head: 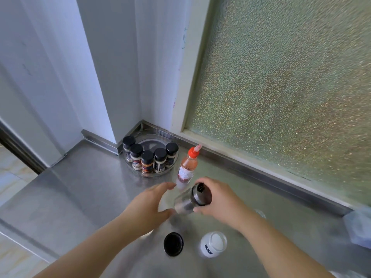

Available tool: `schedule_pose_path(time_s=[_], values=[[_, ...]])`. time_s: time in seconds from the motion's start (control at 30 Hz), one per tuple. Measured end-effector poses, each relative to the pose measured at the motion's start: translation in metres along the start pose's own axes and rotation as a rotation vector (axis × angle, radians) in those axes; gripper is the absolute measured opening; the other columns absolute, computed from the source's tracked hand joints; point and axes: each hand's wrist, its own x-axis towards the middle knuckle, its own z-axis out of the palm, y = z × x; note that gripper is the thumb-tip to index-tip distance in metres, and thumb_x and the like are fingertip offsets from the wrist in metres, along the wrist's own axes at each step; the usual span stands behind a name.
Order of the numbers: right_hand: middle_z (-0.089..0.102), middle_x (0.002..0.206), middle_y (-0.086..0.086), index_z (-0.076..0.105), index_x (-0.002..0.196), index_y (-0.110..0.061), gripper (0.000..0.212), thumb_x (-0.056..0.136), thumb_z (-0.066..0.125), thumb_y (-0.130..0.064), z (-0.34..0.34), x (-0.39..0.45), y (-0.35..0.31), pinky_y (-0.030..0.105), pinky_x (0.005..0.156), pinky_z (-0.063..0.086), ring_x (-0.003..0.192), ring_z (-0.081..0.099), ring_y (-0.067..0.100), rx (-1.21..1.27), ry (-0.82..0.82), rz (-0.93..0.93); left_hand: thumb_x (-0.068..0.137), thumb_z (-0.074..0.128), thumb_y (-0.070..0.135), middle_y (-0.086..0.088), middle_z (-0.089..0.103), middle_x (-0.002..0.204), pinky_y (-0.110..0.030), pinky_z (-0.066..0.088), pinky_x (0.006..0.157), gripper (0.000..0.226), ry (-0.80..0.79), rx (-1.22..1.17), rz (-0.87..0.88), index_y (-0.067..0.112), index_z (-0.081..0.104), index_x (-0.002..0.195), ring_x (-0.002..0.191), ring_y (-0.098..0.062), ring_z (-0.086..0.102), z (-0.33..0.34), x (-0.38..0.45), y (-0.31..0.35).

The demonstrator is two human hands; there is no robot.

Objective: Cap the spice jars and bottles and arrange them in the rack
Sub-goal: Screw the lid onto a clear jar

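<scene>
Right hand (217, 197) is wrapped around the dark cap end of a steel shaker jar (190, 199), fingers curled over the top and thumb under; the jar is tilted, lifted off the counter, its body pointing down-left. Left hand (149, 205) is open, fingers spread and loosely curved, cupped beside the jar's lower body; cannot tell if it touches the jar, blurred there.

Steel counter (80, 189) below. Near the wrists: a loose black lid (173, 244) lying flat, and just right of it a white-filled jar (213, 244), uncapped, upright. Behind the hands stands a sauce bottle (186, 167) with a red nozzle cap, leaning slightly, just beside the left fingertips.

Round rack (160, 137) sits in the corner, with five black-capped spice jars (147, 163) along its front edge. Frosted window (291, 87) on the right.
</scene>
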Motion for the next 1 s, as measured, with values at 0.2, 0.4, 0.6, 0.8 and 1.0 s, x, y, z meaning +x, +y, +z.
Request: schedule_pose_path(time_s=[0.2,0.4,0.6,0.8,1.0], values=[[0.065,0.096,-0.022,0.053,0.099,-0.047,0.055,0.058,0.085,-0.031,-0.067,-0.044,-0.021,0.015,0.082,0.048,0.089,0.061,-0.005,0.186,0.126,-0.045,0.068,0.075,0.041,0.016,0.046,0.121,-0.004,0.03,0.089,0.084,0.006,-0.063,0.348,0.03,0.027,0.136,0.11,0.001,0.044,-0.011,0.02,0.061],[0.052,0.114,-0.03,0.041,0.118,-0.051,0.073,0.058,0.083,-0.043,-0.109,-0.093,-0.018,0.013,0.091,0.041,0.104,0.051,-0.013,0.096,0.115,-0.029,0.069,0.071,0.042,0.02,0.053,0.097,-0.011,0.041,0.077,0.067,-0.021,-0.15,0.511,0.032,0.039,0.127,0.086,0.006,0.052,-0.007,0.019,0.109],[0.058,0.115,-0.024,0.046,0.119,-0.052,0.061,0.066,0.076,-0.046,-0.152,-0.131,-0.014,0.022,0.092,0.05,0.102,0.058,-0.008,-0.013,0.134,-0.067,0.067,0.067,0.045,0.031,0.047,0.09,0.003,0.03,0.077,0.066,0.016,-0.127,0.573,0.033,0.041,0.126,0.086,0.018,0.045,-0.003,0.011,0.147],[0.07,0.062,0.007,0.058,0.079,-0.014,0.056,0.069,0.055,-0.069,-0.15,-0.143,-0.02,0.034,0.061,0.056,0.054,0.067,0.015,-0.012,0.202,0.093,0.064,0.059,0.055,0.027,0.047,0.09,0.001,0.029,0.082,0.071,0.131,-0.046,0.586,0.036,0.037,0.128,0.091,0.015,0.04,0.011,0.004,0.16],[0.049,0.123,-0.03,0.042,0.126,-0.045,0.071,0.063,0.066,-0.067,-0.169,-0.15,-0.022,0.017,0.095,0.041,0.111,0.05,-0.008,-0.155,0.004,0.01,0.063,0.06,0.056,0.017,0.057,0.112,0.0,0.03,0.084,0.073,0.1,-0.114,0.569,0.033,0.039,0.129,0.101,0.01,0.043,0.005,-0.005,0.161]])
